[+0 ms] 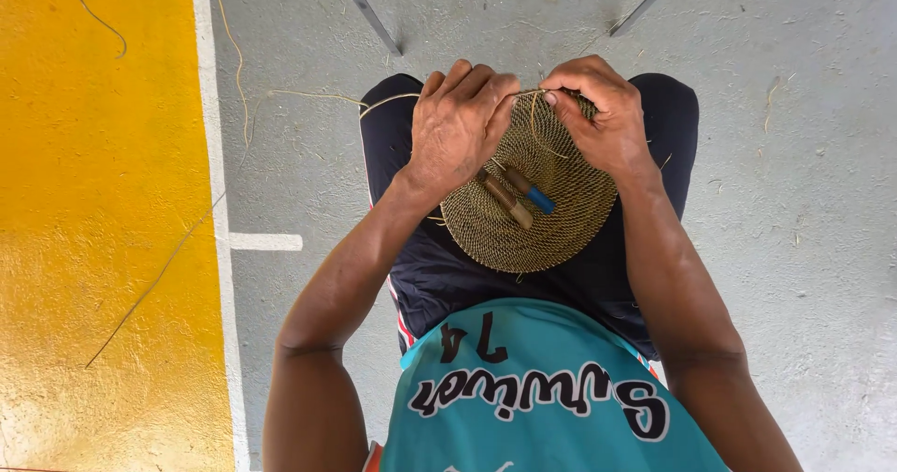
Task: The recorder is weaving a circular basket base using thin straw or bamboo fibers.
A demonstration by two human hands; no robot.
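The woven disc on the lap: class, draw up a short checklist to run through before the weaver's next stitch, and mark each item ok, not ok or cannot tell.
1. Woven disc rests flat on the lap: ok.
2. Left hand grips the disc's far rim: ok.
3. Right hand pinches the fibre strand at the rim: ok.
4. Two handled tools lie on the disc, within reach: ok.
5. Loose strand trailing left over the floor is free of tangles: cannot tell.
6. Strand tension at the rim: cannot tell.
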